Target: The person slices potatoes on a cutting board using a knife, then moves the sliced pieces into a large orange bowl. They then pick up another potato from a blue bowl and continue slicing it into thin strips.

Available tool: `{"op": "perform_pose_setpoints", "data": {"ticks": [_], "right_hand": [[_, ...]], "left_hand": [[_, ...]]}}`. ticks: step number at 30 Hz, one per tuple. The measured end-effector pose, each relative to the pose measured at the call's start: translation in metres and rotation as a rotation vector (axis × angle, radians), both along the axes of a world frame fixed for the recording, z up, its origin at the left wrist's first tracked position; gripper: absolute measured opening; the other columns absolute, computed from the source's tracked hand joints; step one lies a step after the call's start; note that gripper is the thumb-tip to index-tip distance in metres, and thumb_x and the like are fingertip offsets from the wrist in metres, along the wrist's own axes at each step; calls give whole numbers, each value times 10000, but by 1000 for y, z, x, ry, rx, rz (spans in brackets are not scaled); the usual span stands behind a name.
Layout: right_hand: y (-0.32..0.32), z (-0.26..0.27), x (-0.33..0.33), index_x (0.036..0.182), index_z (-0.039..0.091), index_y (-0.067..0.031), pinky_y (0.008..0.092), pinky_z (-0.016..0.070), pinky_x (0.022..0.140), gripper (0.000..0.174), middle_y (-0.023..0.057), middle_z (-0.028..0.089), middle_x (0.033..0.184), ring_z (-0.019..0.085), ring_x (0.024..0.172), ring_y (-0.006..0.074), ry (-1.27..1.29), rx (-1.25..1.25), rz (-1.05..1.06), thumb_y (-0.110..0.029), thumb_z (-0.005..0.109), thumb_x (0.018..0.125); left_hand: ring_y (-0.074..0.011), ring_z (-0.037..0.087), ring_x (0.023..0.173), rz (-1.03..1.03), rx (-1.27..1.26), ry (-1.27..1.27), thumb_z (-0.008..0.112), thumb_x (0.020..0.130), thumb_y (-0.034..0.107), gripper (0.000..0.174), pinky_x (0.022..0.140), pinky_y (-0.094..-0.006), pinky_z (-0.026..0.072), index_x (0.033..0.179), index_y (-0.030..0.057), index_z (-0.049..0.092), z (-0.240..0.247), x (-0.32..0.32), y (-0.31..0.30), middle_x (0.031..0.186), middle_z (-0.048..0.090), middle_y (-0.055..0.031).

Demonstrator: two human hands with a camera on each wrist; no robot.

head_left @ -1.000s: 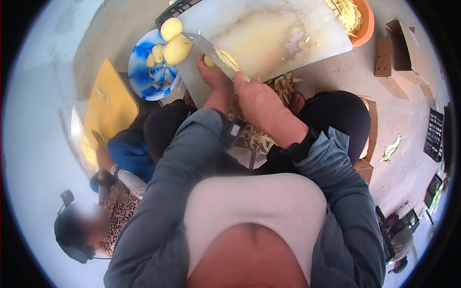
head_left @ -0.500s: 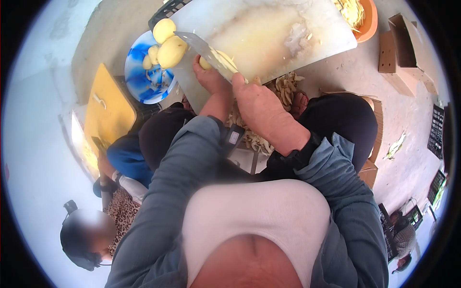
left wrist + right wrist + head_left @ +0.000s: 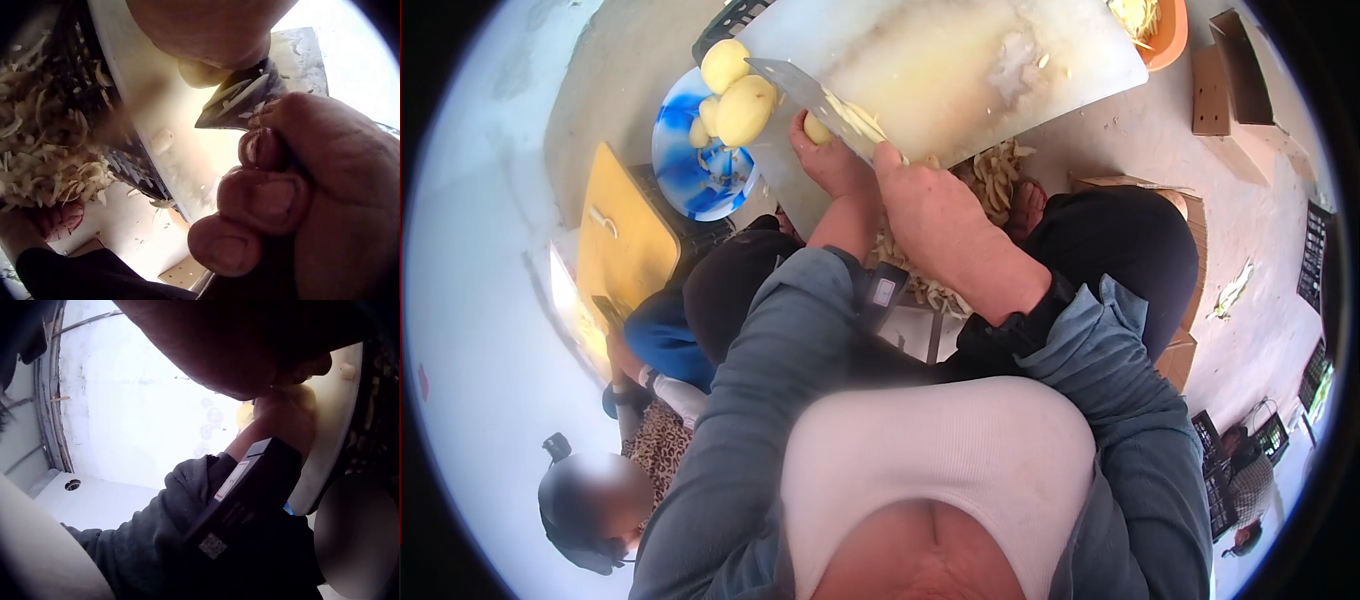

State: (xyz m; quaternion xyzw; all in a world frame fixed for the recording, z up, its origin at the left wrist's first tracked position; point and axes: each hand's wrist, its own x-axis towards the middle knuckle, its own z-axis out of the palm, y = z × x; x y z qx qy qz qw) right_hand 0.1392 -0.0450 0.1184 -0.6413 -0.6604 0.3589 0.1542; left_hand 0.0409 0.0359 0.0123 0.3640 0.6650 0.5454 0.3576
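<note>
In the head view my right hand (image 3: 945, 225) grips a cleaver (image 3: 793, 86) by its handle, the broad blade reaching up and left over the white cutting board (image 3: 960, 50). My left hand (image 3: 832, 165) holds a peeled potato (image 3: 816, 128) on the board, close beside the blade. Pale yellow potato strips (image 3: 855, 117) lie along the blade's other side. From the left wrist view, the potato (image 3: 203, 73) shows beneath my left palm, and small slivers stick to the blade (image 3: 300, 56). The right wrist view is dark, with the cleaver hidden.
Whole peeled potatoes (image 3: 746, 110) sit by the board's left end, next to a blue-and-white basin (image 3: 670, 178). An orange bowl (image 3: 1171, 38) of strips stands at the far right corner. Peelings (image 3: 997, 178) lie below the near edge. Another person (image 3: 662, 430) sits at left.
The head view has shifted slightly, so the board's left end, basin and potatoes appear further left. Both hands keep nearly the same hold on the potato and cleaver.
</note>
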Motion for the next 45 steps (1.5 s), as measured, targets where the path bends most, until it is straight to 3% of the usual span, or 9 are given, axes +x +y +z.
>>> {"op": "perform_pose_setpoints", "data": {"ticks": [3,5,14,18,20,23,32,41,45], "right_hand": [[6,-5,0,915,395,26,460,510,617,155,256,604,701,626,695,409,38,39,-29,17,481,786],[11,-5,0,920,433,27,403,528,616,152,224,637,759,658,709,342,-14,20,-10,-30,509,802],[20,-7,3,931,437,17,430,522,649,137,229,638,763,653,722,364,-1,-42,1,-52,484,823],[26,-21,1,939,438,19,432,523,652,137,230,639,771,652,735,363,11,0,-17,-56,475,830],[31,-29,0,916,403,37,483,506,619,131,271,602,701,619,695,431,71,6,-67,-20,458,812],[33,-33,-1,936,444,20,436,522,649,125,225,640,776,651,741,364,1,-29,-43,-58,462,839],[12,-5,6,917,435,33,437,517,623,145,233,625,743,640,687,375,1,17,12,-52,488,812],[-10,14,10,920,424,53,384,533,571,206,222,619,704,653,668,346,-52,44,59,-10,546,766],[-13,18,13,919,394,23,433,513,572,189,246,597,726,630,656,386,14,9,47,11,516,775]], "left_hand": [[-234,561,970,-36,13,102,546,829,-14,329,861,-322,452,1153,6,494,-5,-3,1,1079,553,-119],[-247,553,988,-56,20,143,527,832,-23,323,880,-331,440,1153,1,492,-11,-5,2,1087,548,-130],[-262,548,979,-75,9,258,531,846,45,309,861,-341,440,1146,-7,482,16,7,-5,1097,536,-154],[-242,552,945,-59,26,129,569,851,117,336,825,-341,452,1151,-3,478,11,6,-3,1075,543,-149],[-235,553,934,-63,40,176,580,852,136,348,814,-340,455,1154,0,476,5,4,-2,1069,546,-146],[-234,555,929,-23,-10,27,588,849,161,366,810,-338,456,1158,0,476,8,6,-2,1073,550,-149],[-227,555,949,-42,32,169,561,865,131,353,832,-335,454,1182,7,469,-2,-1,0,1094,545,-139],[-213,562,952,-29,-33,-123,534,862,19,367,792,-313,489,1217,31,442,-3,-4,2,1096,539,-104],[-207,565,943,-53,3,-301,539,858,20,400,787,-312,495,1238,37,416,-15,-10,7,1108,529,-105]]}}
